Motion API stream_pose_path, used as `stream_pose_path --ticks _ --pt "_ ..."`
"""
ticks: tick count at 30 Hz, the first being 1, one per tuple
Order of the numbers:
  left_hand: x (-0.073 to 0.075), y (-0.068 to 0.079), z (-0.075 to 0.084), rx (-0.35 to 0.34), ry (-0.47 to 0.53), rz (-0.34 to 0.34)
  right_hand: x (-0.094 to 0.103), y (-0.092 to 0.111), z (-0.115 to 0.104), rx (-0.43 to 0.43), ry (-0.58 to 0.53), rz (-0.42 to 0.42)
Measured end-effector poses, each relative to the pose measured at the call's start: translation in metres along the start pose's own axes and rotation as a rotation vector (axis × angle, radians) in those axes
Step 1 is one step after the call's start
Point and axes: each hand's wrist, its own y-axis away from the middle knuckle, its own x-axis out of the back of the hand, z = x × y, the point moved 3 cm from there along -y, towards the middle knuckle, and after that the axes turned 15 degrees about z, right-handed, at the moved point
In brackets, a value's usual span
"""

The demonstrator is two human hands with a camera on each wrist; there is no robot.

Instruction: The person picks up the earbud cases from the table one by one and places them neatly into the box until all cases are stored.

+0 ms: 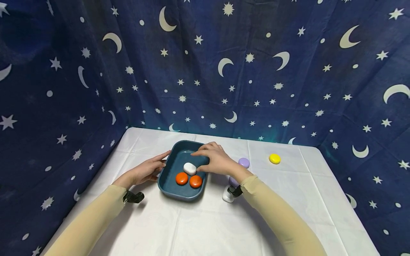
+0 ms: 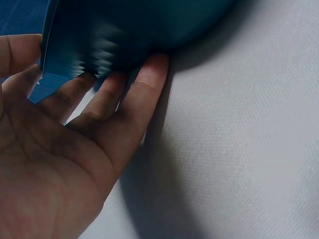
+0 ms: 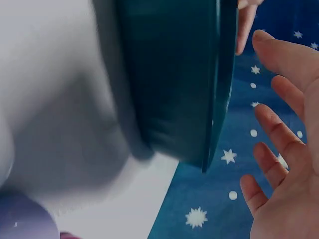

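Observation:
A dark teal rectangular dish [image 1: 183, 193] stands on the white-covered table. Inside it lie a smooth, rounded white piece [image 1: 190, 169] and two glossy orange ones, a left orange piece [image 1: 181, 178] and a right orange piece [image 1: 195, 181]. My left hand [image 1: 147, 171] rests its fingers [image 2: 144, 82] against the dish's outer left wall. Over the dish's right side hovers my right hand [image 1: 215, 159], its fingers spread and loosely bent. The right wrist view shows nothing between those fingers [image 3: 274, 124]; they stand apart from the dish wall [image 3: 169, 74].
Right of the dish, a lilac piece [image 1: 244, 163], a second lilac piece [image 1: 233, 181] and a white piece [image 1: 227, 195] lie near my right forearm, which partly hides some. Farther right sits a yellow piece [image 1: 274, 158]. A starry blue curtain [image 1: 205, 71] hangs behind the table.

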Motion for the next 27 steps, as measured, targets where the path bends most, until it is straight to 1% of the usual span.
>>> stream_pose_path --ticks 6,8,12,17,20,23,27 --pt "0.000 0.000 0.000 -0.008 0.000 -0.005 0.017 0.010 0.014 -0.060 -0.041 0.060" --pt "0.000 0.000 0.000 -0.001 0.008 0.000 0.025 0.014 0.021 -0.084 -0.051 0.080" --pt "0.000 0.001 0.000 -0.006 0.010 0.000 0.043 0.027 0.038 -0.162 -0.077 0.113" --pt "0.001 0.001 0.000 -0.006 0.010 0.001 0.063 0.048 0.065 -0.290 -0.102 0.164" --pt "0.001 0.001 0.000 0.003 0.008 0.005 0.074 0.060 0.080 -0.344 -0.105 0.192" --pt "0.001 0.000 -0.001 0.000 0.003 -0.002 0.083 0.070 0.091 -0.378 -0.106 0.210" --pt "0.000 -0.001 -0.001 -0.005 0.018 -0.016 0.093 0.082 0.104 -0.389 -0.098 0.240"
